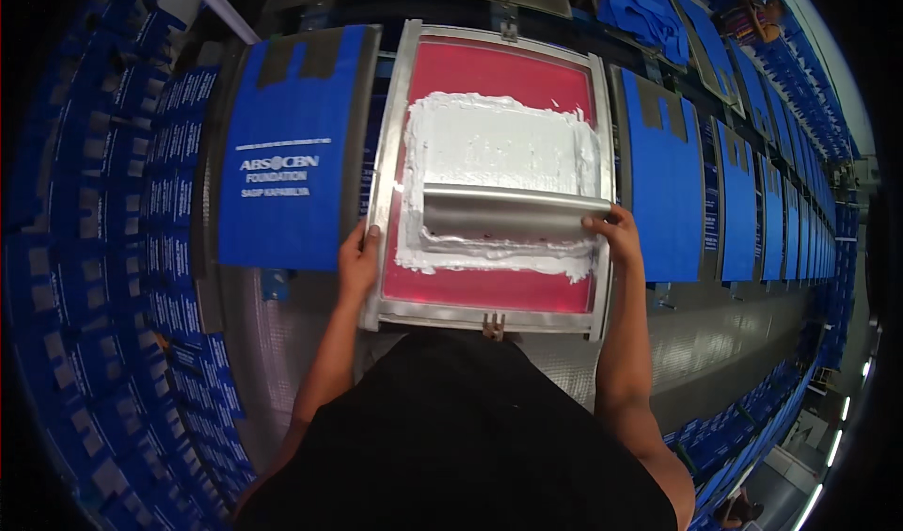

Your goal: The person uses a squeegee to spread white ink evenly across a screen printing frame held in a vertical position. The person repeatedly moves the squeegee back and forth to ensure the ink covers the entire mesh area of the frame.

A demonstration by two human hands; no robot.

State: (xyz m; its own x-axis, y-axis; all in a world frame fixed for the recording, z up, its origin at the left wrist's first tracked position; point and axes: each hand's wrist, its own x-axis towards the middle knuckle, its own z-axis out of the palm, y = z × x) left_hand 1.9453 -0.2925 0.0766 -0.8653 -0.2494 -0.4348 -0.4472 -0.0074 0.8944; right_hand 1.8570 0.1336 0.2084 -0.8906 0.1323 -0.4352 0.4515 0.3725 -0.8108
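A screen printing frame (395, 174) with metal edges and pink mesh (499, 65) lies in front of me. Thick white ink (499, 145) is spread over the middle of the mesh, ridged at its borders. Across the ink lies a wide metal squeegee (508, 216), its length running left to right. My right hand (616, 232) is closed on the squeegee's right end, thumb on the near face. My left hand (359, 258) grips the left rail of the frame, thumb on top and fingers mostly hidden. Whatever lies under the mesh is hidden.
Left of the frame, a blue fabric piece (292, 155) with white print lies on a board. More blue pieces (658, 183) on boards run in a row to the right. Loose blue cloth (644, 9) lies beyond. Racks of printed blue pieces (85, 315) stand on the left.
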